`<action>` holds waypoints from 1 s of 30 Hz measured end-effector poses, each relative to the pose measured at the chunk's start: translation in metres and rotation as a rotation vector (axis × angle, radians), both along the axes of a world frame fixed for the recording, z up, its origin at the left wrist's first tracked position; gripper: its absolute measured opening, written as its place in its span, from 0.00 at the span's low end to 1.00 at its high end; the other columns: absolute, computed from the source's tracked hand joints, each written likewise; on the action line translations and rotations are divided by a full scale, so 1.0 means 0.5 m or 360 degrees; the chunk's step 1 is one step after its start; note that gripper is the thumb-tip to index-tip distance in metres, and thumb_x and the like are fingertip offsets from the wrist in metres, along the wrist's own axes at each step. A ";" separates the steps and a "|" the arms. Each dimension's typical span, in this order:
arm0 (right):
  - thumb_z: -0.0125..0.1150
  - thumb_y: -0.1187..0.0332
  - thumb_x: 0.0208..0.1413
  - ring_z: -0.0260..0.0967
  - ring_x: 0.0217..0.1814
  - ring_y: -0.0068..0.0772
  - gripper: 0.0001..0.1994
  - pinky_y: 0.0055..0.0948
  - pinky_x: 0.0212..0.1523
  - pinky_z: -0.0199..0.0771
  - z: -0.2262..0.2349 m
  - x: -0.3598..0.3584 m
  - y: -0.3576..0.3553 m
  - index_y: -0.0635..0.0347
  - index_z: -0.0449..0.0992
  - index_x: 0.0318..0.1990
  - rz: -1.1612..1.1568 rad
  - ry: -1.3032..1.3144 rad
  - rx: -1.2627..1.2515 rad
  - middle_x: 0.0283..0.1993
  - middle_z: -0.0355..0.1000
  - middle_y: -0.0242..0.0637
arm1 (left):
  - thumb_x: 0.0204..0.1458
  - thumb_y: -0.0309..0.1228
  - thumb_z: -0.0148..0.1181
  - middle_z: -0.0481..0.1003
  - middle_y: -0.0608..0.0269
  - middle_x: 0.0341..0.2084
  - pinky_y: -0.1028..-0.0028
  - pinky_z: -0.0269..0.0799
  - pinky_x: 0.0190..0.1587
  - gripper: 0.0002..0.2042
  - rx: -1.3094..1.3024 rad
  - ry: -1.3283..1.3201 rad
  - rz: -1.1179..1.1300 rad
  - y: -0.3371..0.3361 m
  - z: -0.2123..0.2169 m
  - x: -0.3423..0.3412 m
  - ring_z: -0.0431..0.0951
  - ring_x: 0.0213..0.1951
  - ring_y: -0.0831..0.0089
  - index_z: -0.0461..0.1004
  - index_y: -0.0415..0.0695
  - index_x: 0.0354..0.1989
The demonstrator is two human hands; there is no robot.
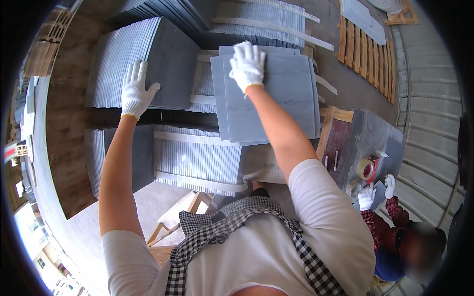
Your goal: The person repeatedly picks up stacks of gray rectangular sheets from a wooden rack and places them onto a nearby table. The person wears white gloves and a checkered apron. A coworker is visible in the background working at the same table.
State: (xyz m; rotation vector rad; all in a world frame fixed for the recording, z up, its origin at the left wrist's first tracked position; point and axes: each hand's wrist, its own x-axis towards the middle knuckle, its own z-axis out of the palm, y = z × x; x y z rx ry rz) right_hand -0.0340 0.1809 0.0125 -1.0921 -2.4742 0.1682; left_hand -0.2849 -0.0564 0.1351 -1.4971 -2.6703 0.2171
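My left hand [136, 90], in a white work glove, rests with fingers spread on the upper edges of a row of grey stone tiles [118, 69] stood on edge. My right hand [248, 65], also gloved, lies on the top edge of a few loose grey tiles [276, 106] that lean flat-faced toward me on another packed bundle [197, 158]. Its fingers curl over that top edge. Both arms reach forward from my white T-shirt and checked apron straps.
More strapped tile bundles [266, 22] stand behind. Wooden pallets [368, 54] lie at the upper right. At the lower right, another person in a red checked shirt has gloved hands [368, 196] on a grey slab table [368, 135] with a tape roll [365, 169]. A wooden frame [173, 217] sits below.
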 end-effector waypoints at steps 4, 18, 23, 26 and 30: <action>0.65 0.58 0.56 0.56 0.67 0.48 0.22 0.53 0.70 0.53 0.009 -0.014 -0.126 0.51 0.74 0.57 0.0246 0.0136 -0.0034 0.63 0.63 0.41 | 0.59 0.50 0.61 0.49 0.54 0.77 0.59 0.42 0.78 0.41 -0.0039 -0.0024 0.0010 0.010 0.004 0.008 0.45 0.78 0.54 0.51 0.50 0.77; 0.64 0.67 0.54 0.65 0.58 0.42 0.23 0.46 0.58 0.63 0.153 0.272 -0.344 0.53 0.71 0.59 0.0376 -0.0158 -0.0161 0.59 0.66 0.37 | 0.45 0.40 0.71 0.67 0.45 0.60 0.52 0.62 0.65 0.37 0.0315 -0.0146 -0.0025 0.012 0.063 0.060 0.66 0.62 0.44 0.65 0.40 0.64; 0.61 0.64 0.61 0.62 0.66 0.49 0.23 0.51 0.68 0.59 0.037 0.397 -0.323 0.51 0.70 0.64 0.0052 -0.0225 0.0106 0.67 0.65 0.43 | 0.42 0.43 0.73 0.67 0.49 0.57 0.53 0.60 0.64 0.34 0.0743 0.0066 -0.0033 -0.081 -0.006 0.188 0.63 0.63 0.49 0.69 0.41 0.57; 0.60 0.63 0.63 0.62 0.68 0.50 0.22 0.48 0.66 0.65 -0.023 0.460 -0.272 0.50 0.71 0.64 0.0003 -0.0252 0.0058 0.73 0.61 0.41 | 0.41 0.40 0.72 0.66 0.50 0.57 0.53 0.58 0.64 0.33 0.0865 -0.0002 0.0247 -0.199 -0.002 0.241 0.62 0.63 0.50 0.68 0.40 0.57; 0.59 0.66 0.64 0.64 0.65 0.43 0.19 0.36 0.52 0.79 0.032 0.455 -0.285 0.47 0.74 0.63 -0.0174 -0.0105 -0.0644 0.72 0.62 0.37 | 0.49 0.40 0.67 0.62 0.41 0.67 0.47 0.50 0.72 0.37 0.0846 0.0153 0.0942 -0.398 -0.043 0.223 0.56 0.71 0.41 0.63 0.38 0.67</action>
